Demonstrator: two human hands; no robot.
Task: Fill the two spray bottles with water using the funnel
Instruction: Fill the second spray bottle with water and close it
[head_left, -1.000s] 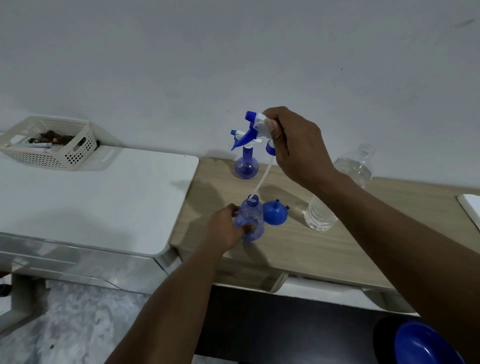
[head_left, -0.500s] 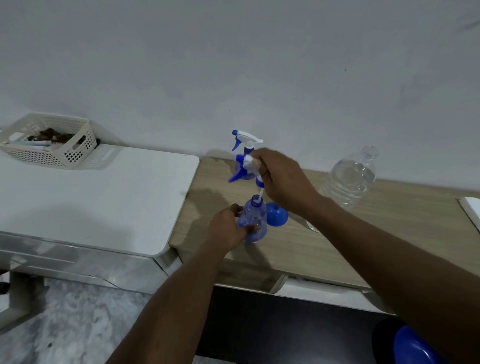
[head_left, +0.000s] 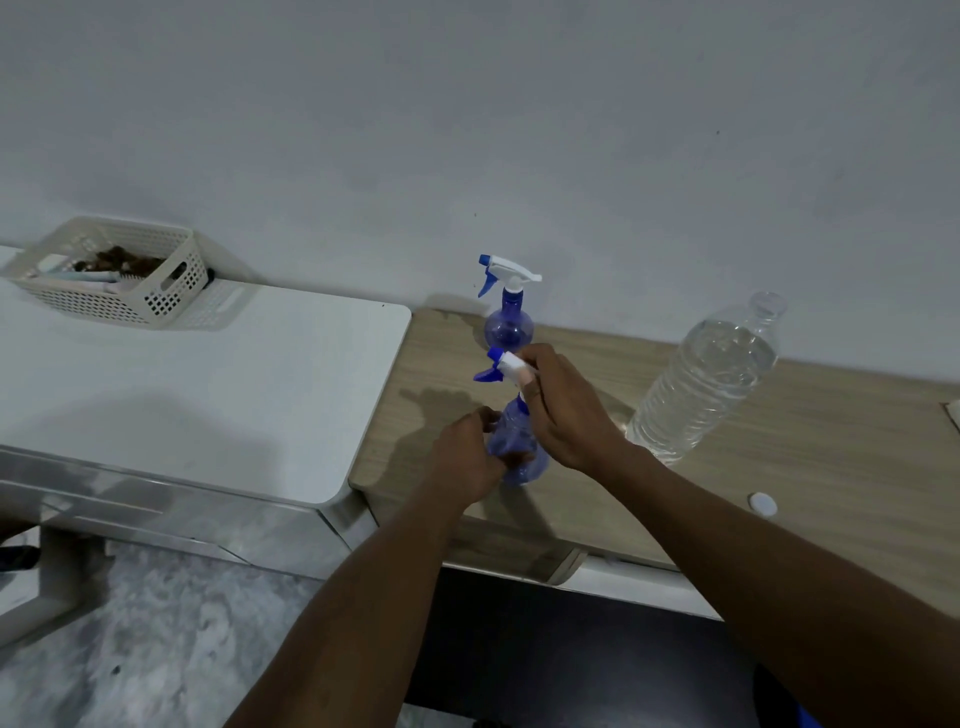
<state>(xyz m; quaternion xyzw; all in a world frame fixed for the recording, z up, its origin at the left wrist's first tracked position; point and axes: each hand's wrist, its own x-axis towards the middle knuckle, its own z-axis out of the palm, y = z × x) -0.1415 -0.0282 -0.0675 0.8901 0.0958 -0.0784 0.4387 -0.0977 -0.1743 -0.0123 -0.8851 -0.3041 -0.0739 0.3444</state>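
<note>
The left hand (head_left: 467, 457) has its grip closed round the belly of the near translucent blue plastic spray bottle (head_left: 524, 467), which stands upright near the front edge of the pale wooden surface (head_left: 779, 441). The right hand (head_left: 566, 415) pinches the white-and-blue trigger head (head_left: 498, 364) at that bottle's neck, nozzle pointing left. The step in hand looks like turning this head on the neck thread; whether on or off cannot be told.

To do it well, the left grip should pin the bottle flat to the surface so that only the head turns. The soft wall should not be squeezed hard, since that could push out any water inside. The head should stay square to the neck so the thread does not cross, turned by its collar rather than its trigger.

Counted, there are two spray bottles. The far round blue spray bottle (head_left: 509, 327) stands by the wall with its own trigger head on, making two heads. There is one clear ribbed plastic water bottle (head_left: 706, 379), uncapped and mostly full, to the right. There is also one small white cap (head_left: 762, 503), one white lattice basket (head_left: 104, 270) on the white surface (head_left: 208, 374), and no funnel in view.
</note>
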